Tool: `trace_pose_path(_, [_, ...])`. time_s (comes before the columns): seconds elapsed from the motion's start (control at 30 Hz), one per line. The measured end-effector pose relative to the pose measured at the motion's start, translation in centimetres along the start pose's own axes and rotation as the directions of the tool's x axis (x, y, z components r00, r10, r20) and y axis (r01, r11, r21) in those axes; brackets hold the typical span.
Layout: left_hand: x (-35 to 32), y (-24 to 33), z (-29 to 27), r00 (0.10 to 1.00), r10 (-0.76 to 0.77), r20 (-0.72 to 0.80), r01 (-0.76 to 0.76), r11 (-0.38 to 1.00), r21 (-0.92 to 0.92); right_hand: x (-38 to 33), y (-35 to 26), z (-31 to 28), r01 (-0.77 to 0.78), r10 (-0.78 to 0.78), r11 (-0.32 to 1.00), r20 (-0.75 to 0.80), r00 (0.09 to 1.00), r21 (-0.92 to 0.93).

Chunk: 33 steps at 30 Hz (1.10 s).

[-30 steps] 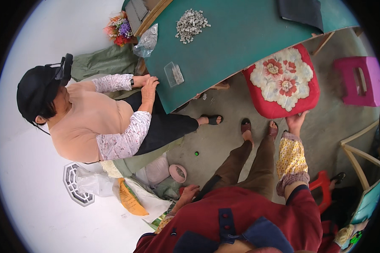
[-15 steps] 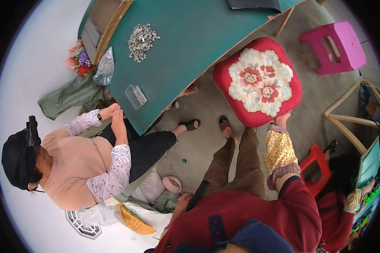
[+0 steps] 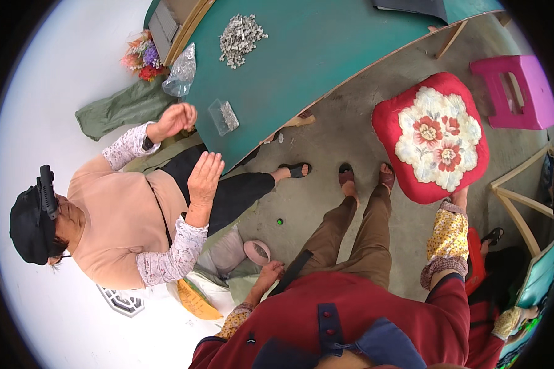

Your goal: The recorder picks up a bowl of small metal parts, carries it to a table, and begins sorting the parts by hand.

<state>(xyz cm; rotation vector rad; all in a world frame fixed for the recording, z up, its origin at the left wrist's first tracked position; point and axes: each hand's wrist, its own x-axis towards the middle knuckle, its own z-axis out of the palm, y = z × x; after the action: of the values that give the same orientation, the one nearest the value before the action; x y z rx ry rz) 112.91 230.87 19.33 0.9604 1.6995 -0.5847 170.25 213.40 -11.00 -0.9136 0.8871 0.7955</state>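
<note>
My right hand (image 3: 459, 197) grips the near edge of a red seat cushion (image 3: 385, 117) with large cream and red flowers. The cushion is out at my right, above the floor; whether stool legs are under it I cannot tell. Most of my right fingers are hidden beneath its edge. My left hand (image 3: 269, 273) hangs low beside my left hip, near a pink round container (image 3: 256, 251). Its fingers are loosely extended and I see nothing in them.
A person in a black cap (image 3: 34, 227) sits at left with both hands raised. The green table (image 3: 301, 55) bears a heap of small grey parts (image 3: 241, 40) and a clear box (image 3: 218, 120). A magenta stool (image 3: 529, 92) and wooden frame (image 3: 517, 200) stand right; another person sits lower right.
The cushion and my right hand have moved to the right in view. My left hand shows more fully beside my hip. The seated person's hands have parted from each other.
</note>
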Motion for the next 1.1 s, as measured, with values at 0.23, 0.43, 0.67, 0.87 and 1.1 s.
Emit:
trace_pose_path(0.23, [0.1,0.1,0.6,0.996,0.088,0.012,-0.089,0.995,0.044,-0.5,0.3,-6.5,-0.078,0.013,0.987,-0.418,0.908,-0.139])
trace_pose_path(0.43, [-0.2,1.2,1.3,0.994,0.104,0.045,-0.1,0.991,-0.087,-5.8,3.1,-10.1,-0.367,0.35,0.8,-0.128,0.928,-0.474])
trace_pose_path(0.67, [0.3,1.3,2.1,0.985,0.152,-0.076,-0.157,0.985,-0.071,-13.7,5.1,-5.2,-0.363,0.191,0.286,-0.318,0.928,-0.887])
trace_pose_path(0.87, [0.1,2.9,2.5,0.996,0.082,-0.029,-0.087,0.958,-0.274,-15.0,4.3,-0.7,-0.237,0.221,0.243,-0.184,0.958,-0.941])
trace_pose_path(1.1, [2.8,5.3,1.4,0.98,0.169,-0.103,-0.196,0.905,-0.377,-16.0,3.2,6.1,-0.114,0.26,0.26,-0.044,0.965,-0.959])
